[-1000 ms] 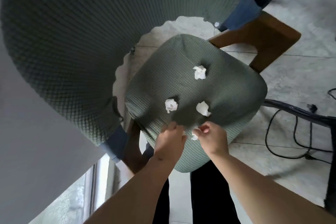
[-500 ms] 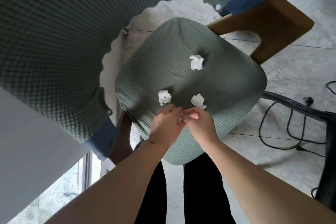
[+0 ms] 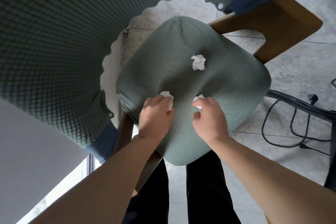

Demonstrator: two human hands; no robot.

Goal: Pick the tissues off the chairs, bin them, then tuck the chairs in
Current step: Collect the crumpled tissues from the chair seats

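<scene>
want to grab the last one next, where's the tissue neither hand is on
In the head view the free tissue lies on the green seat cushion, toward its far side near the wooden chair arm, beyond the right hand and left hand.

Home dining area, covered chair [image 3: 190, 82], tiled floor [image 3: 300, 63]

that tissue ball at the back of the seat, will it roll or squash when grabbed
The far tissue looks loosely crumpled, so it will probably squash under the fingers rather than hold shape. Its lumpy outline and the soft textured seat suggest it will not roll. It seems very light.
</scene>
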